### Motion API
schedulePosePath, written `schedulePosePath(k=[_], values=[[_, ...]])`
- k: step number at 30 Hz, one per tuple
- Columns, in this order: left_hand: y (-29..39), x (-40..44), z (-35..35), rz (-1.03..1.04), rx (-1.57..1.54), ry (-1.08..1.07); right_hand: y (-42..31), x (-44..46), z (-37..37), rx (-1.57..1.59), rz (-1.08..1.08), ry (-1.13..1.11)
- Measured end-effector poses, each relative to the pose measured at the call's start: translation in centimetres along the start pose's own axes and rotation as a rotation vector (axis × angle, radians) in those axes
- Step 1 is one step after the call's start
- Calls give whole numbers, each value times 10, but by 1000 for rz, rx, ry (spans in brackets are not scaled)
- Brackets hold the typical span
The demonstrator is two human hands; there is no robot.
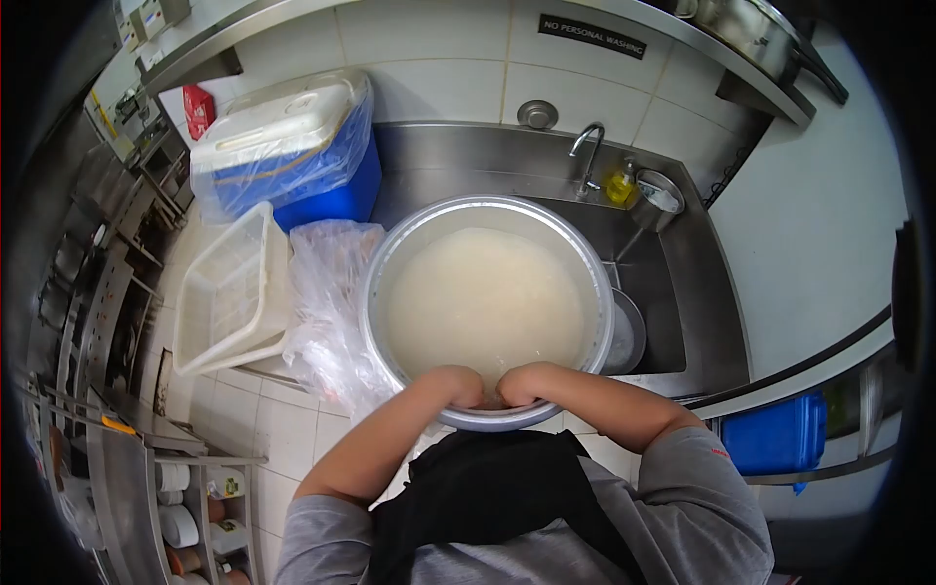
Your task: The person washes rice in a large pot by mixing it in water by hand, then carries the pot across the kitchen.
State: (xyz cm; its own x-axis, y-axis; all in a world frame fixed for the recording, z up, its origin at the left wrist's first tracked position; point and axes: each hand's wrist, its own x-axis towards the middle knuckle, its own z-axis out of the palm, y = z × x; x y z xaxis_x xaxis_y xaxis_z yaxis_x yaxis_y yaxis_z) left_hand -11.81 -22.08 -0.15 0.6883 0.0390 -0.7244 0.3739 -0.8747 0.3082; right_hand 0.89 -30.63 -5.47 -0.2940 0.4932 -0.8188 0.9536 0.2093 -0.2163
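Cloudy liquid (483, 292) lay inside a large metal pot (487, 214). My left hand (464, 387) and right hand (520, 383) were sunk in it, close together at the pot's near rim; my grip was hidden, so I could not tell if it was spread or pinching. Right of the pot was the sink (663, 292), with a tap (586, 161) beyond the pot's far rim; left of the pot, a plastic bag (336, 292).

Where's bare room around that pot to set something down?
The steel counter behind the pot, between blue cooler and tap, looks bare; so does the right side of the sink, beside the bowl. Crowded: left of the pot, with plastic bag and crate, and its back corner, with soap bottle and metal container.
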Motion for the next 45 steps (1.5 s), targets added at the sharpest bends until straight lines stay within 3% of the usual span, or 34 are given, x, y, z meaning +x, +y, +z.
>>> schedulePosePath(k=[2,4,5,7,9,10,15,30,32,34,36,38,39,41,42,44,45], values=[[-28,-13,1,115,-95,139,-2,-21,-20,204,64,-18],[-72,-2,7,39,-68,465,17,-26,-37,473,133,-150],[-78,-17,1,-117,-50,671,27,-32,-49,558,138,-85],[-95,-36,-17,-270,118,858,46,-44,-76,655,119,42],[-119,-28,-1,-310,246,1141,51,-51,-97,822,129,127],[-120,-24,3,-315,226,1142,50,-54,-107,975,166,157],[-102,-45,-4,-310,-84,1182,47,-35,-125,1097,200,110],[-112,-37,-1,-338,-61,1218,41,-18,-123,1222,324,153],[-114,-34,-1,-358,-39,1238,30,-19,-131,1071,338,178],[-114,-33,0,-374,-20,1257,9,-11,-136,852,264,462],[-113,-35,0,-361,-45,1279,8,30,-137,497,143,613],[-111,-38,-1,-347,-63,1278,-10,62,-133,362,89,687],[-111,-38,-2,-342,-80,1280,-24,69,-136,367,95,689],[-113,-34,-1,-345,-70,1288,-45,71,-144,309,324,574],[-114,-33,-2,-356,-61,1298,-27,82,-142,312,324,573],[-113,-35,-2,-342,-80,1289,21,100,-136,379,-116,604],[-112,-37,-2,-327,-100,1285,30,72,-137,612,-120,601]])
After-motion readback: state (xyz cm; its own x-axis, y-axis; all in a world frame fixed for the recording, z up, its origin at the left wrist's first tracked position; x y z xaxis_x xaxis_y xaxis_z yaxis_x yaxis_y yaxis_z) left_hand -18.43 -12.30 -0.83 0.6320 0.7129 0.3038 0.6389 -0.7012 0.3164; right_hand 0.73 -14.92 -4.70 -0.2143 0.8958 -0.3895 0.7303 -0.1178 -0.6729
